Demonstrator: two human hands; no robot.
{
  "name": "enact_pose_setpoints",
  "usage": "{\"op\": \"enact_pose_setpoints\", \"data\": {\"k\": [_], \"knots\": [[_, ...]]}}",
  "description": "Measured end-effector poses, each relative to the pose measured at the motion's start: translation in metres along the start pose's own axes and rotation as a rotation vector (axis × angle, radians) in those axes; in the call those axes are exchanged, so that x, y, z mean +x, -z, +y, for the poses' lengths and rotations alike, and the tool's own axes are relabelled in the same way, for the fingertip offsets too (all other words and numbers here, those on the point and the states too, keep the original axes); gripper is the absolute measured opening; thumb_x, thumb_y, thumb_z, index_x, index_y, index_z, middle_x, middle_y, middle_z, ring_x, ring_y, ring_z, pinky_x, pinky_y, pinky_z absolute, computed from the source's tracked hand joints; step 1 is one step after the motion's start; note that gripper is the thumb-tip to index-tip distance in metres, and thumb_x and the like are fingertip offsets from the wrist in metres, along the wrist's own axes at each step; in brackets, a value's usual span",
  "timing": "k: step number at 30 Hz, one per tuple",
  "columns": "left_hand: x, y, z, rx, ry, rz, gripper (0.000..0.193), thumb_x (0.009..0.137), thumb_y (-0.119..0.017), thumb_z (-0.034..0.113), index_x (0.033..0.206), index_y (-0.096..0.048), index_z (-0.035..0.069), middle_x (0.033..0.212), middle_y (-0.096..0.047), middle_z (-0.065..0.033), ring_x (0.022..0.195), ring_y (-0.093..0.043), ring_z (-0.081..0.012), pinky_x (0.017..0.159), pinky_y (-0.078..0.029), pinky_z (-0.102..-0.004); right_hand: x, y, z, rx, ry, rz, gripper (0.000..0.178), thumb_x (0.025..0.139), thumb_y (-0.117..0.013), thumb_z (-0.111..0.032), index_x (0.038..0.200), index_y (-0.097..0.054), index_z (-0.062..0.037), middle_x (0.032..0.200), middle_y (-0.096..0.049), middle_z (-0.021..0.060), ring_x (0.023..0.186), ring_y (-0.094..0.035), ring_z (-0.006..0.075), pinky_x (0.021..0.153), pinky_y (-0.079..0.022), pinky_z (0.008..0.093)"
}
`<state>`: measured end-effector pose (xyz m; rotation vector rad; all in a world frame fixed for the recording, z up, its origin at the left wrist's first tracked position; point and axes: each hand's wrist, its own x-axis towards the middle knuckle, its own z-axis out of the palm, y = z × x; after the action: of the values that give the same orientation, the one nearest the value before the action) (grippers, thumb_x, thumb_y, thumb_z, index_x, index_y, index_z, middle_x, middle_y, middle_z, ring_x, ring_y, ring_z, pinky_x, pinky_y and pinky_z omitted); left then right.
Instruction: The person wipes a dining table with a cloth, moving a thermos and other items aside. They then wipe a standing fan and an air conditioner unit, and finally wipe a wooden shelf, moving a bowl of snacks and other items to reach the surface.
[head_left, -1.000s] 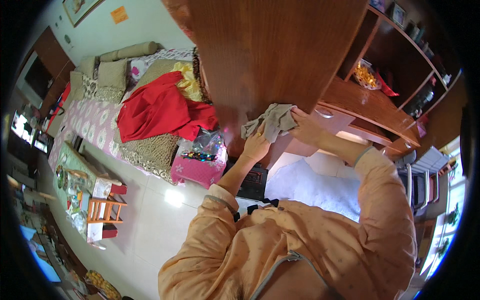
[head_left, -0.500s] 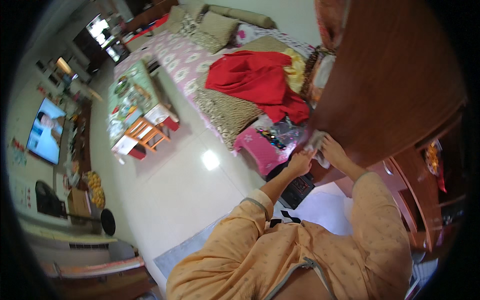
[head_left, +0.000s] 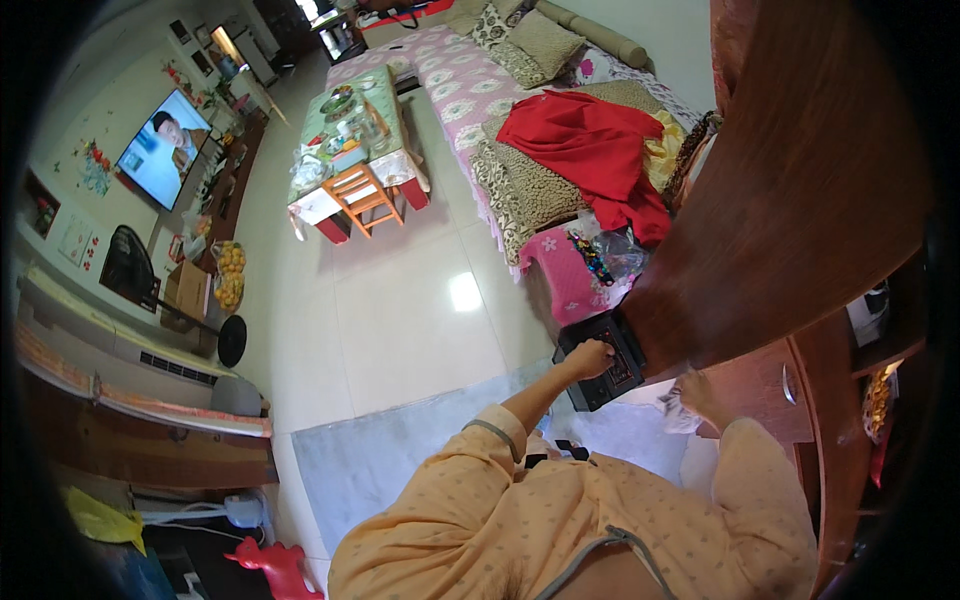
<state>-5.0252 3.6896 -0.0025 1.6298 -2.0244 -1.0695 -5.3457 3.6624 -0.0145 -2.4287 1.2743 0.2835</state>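
My left hand [head_left: 590, 358] is over the top of a black box-shaped device [head_left: 618, 368] with a panel of small reddish marks. Its fingers are curled closed, and what they hold, if anything, is hidden. Lower and to the right, my right hand [head_left: 705, 398] grips a pale greyish cloth [head_left: 677, 412], partly blurred. The cloth hangs beside the lower end of a large dark brown wooden panel [head_left: 780, 200]. Behind the right hand is a brown drawer front [head_left: 765, 392] with a metal handle.
A sofa with a pink flowered cover [head_left: 450, 75] carries cushions and a red cloth [head_left: 590, 140]. Farther left stand a laden table [head_left: 395, 110] and a small wooden chair [head_left: 362, 198]. A television [head_left: 165, 148] hangs on the left wall, near a black fan [head_left: 130, 262]. Wooden shelves [head_left: 835, 400] are at right.
My hands, together at the cloth on the wooden panel before, are now apart. The left moved down to the black device; the right moved down and right with the cloth. The view has turned left.
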Motion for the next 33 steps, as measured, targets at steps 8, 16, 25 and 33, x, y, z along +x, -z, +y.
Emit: {"op": "enact_pose_setpoints", "data": {"k": [8, 16, 25, 33], "knots": [[-0.081, 0.017, 0.009, -0.947, 0.215, -0.102, 0.069, 0.088, -0.052, 0.046, 0.137, -0.032, 0.001, 0.128, -0.048, -0.0094, 0.115, -0.046, -0.0189, 0.096, -0.036, -0.0308, 0.023, 0.032, -0.165, 0.704, 0.388, 0.474, 0.037, 0.060, -0.049, 0.012, 0.089, -0.067, -0.0016, 0.098, -0.063, 0.0128, 0.093, -0.057, 0.0290, 0.084, -0.045, 0.0339], [-0.189, 0.074, -0.079, -1.233, 0.382, 0.114, 0.061, 0.090, -0.040, 0.054, 0.127, -0.045, 0.006, 0.125, -0.049, -0.0043, 0.115, -0.044, -0.0154, 0.098, -0.034, -0.0368, 0.059, 0.071, -0.327, 1.025, 0.511, 0.212, 0.035, 0.066, -0.052, 0.010, 0.095, -0.066, -0.0013, 0.109, -0.059, 0.0129, 0.103, -0.054, 0.0245, 0.091, -0.041, 0.0311], [-0.344, 0.167, -0.194, -1.364, 0.223, 0.433, 0.043, 0.086, -0.058, 0.040, 0.104, -0.060, 0.001, 0.095, -0.061, -0.0039, 0.086, -0.054, -0.0116, 0.079, -0.043, -0.0262, 0.142, 0.047, -0.527, 1.130, 0.675, -0.128, 0.041, 0.066, -0.050, 0.013, 0.101, -0.065, -0.0033, 0.116, -0.055, 0.0121, 0.108, -0.052, 0.0220, 0.095, -0.039, 0.0299], [-0.411, 0.243, -0.226, -1.394, 0.302, 0.851, 0.028, 0.081, -0.066, 0.019, 0.098, -0.064, -0.003, 0.093, -0.065, -0.0074, 0.086, -0.059, -0.0138, 0.081, -0.046, -0.0281, 0.204, 0.039, -0.633, 1.479, 0.355, -0.475, 0.031, 0.077, -0.055, 0.006, 0.107, -0.061, 0.0004, 0.112, -0.058, 0.0085, 0.099, -0.056, 0.0163, 0.089, -0.044, 0.0273]]}}
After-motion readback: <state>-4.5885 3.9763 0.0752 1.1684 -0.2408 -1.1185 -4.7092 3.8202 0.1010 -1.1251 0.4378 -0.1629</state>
